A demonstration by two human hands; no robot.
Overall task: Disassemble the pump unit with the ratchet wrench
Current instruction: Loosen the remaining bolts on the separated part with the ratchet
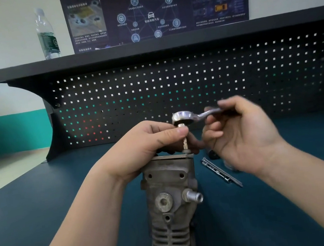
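Observation:
A grey, ribbed metal pump unit point(171, 200) stands upright on the dark blue bench top, a short pipe stub on its front. A chrome ratchet wrench point(183, 117) sits with its socket point(184, 140) straight down on a bolt at the pump's top right corner. My left hand point(139, 146) rests on the pump's top and pinches the socket just under the ratchet head. My right hand point(243, 132) grips the wrench handle, which points to the right; the hand and handle are blurred.
A slim metal extension bar point(222, 171) lies on the bench right of the pump, with a small dark part point(213, 155) behind it. A black pegboard point(194, 89) stands at the back. On its shelf stands a water bottle point(46, 34).

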